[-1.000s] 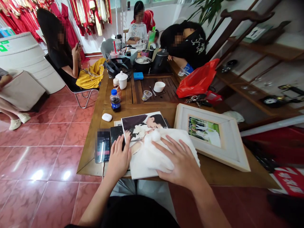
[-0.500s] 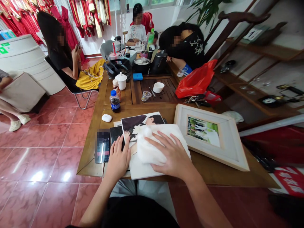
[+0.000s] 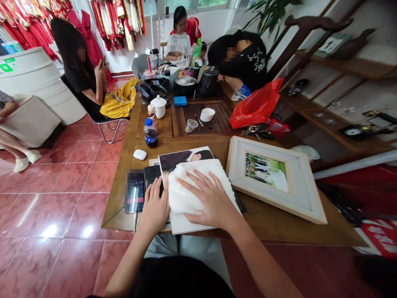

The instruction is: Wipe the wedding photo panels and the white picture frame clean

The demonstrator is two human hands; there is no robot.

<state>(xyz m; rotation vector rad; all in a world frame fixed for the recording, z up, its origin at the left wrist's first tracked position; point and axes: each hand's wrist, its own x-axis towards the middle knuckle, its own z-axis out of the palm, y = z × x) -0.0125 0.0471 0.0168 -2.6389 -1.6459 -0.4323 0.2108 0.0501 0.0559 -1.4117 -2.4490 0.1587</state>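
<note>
A white fluffy cloth [image 3: 186,196] lies over most of a photo print [image 3: 180,159] with a white lower part. My right hand [image 3: 209,198] rests flat on the cloth, fingers spread, pressing it down. At the print's left edge lies my left hand [image 3: 155,207], its fingers stretched out and holding nothing. It touches the print's edge and covers part of a dark flat item [image 3: 152,174]. The cloth hides the middle of the picture. To the right lies a wooden picture frame [image 3: 305,174] holding a smaller photo [image 3: 263,171].
Left of the print are a phone [image 3: 134,194] and a white earbud case [image 3: 140,154]. Beyond stand a cola bottle [image 3: 150,133], a lidded white cup [image 3: 159,106] and a small bowl [image 3: 207,114]. A red plastic bag [image 3: 257,105] sits at right. Several people sit around.
My right hand has slid left with the white cloth across the photo print, uncovering some of its right side. My left hand has stayed at the print's left edge.
</note>
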